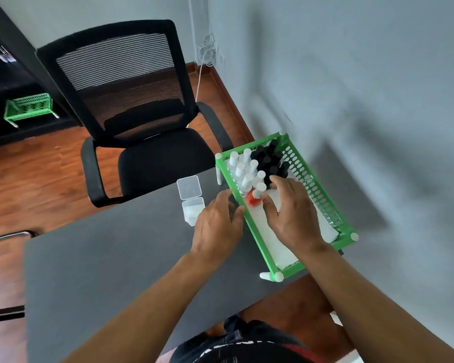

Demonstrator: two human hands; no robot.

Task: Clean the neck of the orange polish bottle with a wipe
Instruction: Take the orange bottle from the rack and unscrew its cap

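A person seen from above, both bare forearms reaching across a dark grey table [116, 258] toward a green plastic basket [323, 195] at its far right corner. The orange polish bottle [254, 199] stands upright inside the basket, against the basket's left wall and at the near end of a cluster of white-capped bottles [243, 169] and black-capped bottles [269, 159] filling the basket's far half. It has a tall white cap and a small rounded orange body. The right hand [290, 210] is inside the basket with thumb and fingers spread around the bottle, touching or nearly touching it; whether they have clamped on it cannot be told. The left hand [216, 221] hovers just outside the basket's left wall, fingers loosely curled and holding nothing. Just left of the basket sits a small clear box [193, 205] with its lid flipped up and something white inside, probably the wipes. The bottle looks small, light and rigid, likely glass, so smooth, breakable if dropped, and easy to knock into its neighbours. The squat body seems the safest hold, leaving the cap free to unscrew and expose the neck.
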